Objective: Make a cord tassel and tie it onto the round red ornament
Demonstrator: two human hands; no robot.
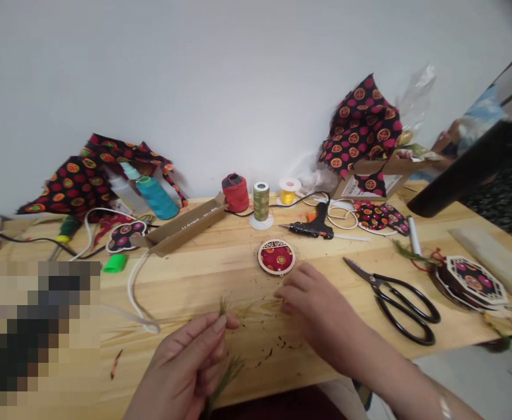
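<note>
My left hand (190, 361) is closed in a pinch on a bundle of olive-green thread (227, 373). Cut ends poke up above the thumb, and more strands hang out below the fingers. My right hand (310, 312) is over the tabletop with its fingers loosely bent and somewhat apart; no object shows in it. Just beyond its fingers lies a round wooden-framed ornament (277, 257) with red patterned fabric. Small dark thread scraps (277, 350) are scattered between the hands. Black-handled scissors (396, 303) lie to the right of my right hand, blades apart.
Behind stand a green thread spool (261, 202), a red spool (235, 193), a yellow spool (288, 191) and a black glue gun (312, 224). A narrow cardboard box (190, 227) and white cord (135, 286) are left. Stacked octagonal ornaments (470, 283) sit right. Pixelation hides the lower left.
</note>
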